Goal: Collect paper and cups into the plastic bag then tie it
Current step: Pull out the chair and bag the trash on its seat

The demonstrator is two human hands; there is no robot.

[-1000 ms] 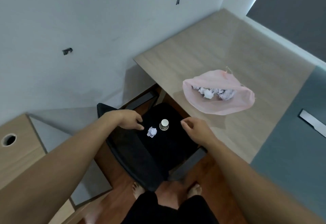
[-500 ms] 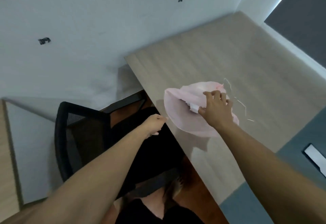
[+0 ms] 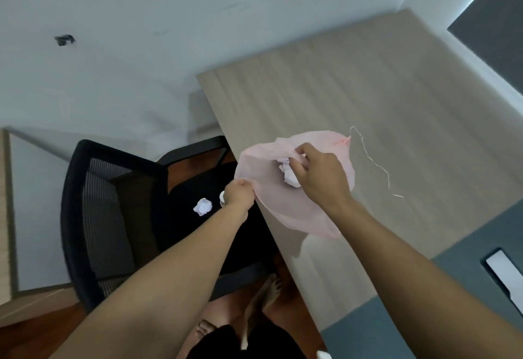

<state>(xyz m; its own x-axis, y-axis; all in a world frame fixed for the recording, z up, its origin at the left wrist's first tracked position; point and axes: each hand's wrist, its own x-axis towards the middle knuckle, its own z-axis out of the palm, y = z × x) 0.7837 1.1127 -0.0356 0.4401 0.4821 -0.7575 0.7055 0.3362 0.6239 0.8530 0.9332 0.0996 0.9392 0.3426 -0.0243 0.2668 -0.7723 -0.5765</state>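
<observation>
Both hands are holding the pink plastic bag (image 3: 285, 208) at its mouth. The left hand (image 3: 239, 195) is clenching the near edge of the rim in a closed fist, while the right hand (image 3: 321, 174) is pinching the far edge between thumb and curled fingers, so the opening is stretching between them just right of the frame's centre. The bag is looking thin, pale and half see-through, sagging over the left edge of the wooden table (image 3: 368, 90), with a thin string (image 3: 374, 162) trailing from its upper corner across the tabletop. Both bare arms are reaching up from the bottom of the frame. Inside the bag, crumpled white paper (image 3: 289, 174) is showing right beside the right hand's fingers. Left of centre, a paper ball (image 3: 203, 206) is lying on the seat of the black chair (image 3: 113, 203), with a cup (image 3: 222, 198) just beside it, mostly hidden behind the left hand.
</observation>
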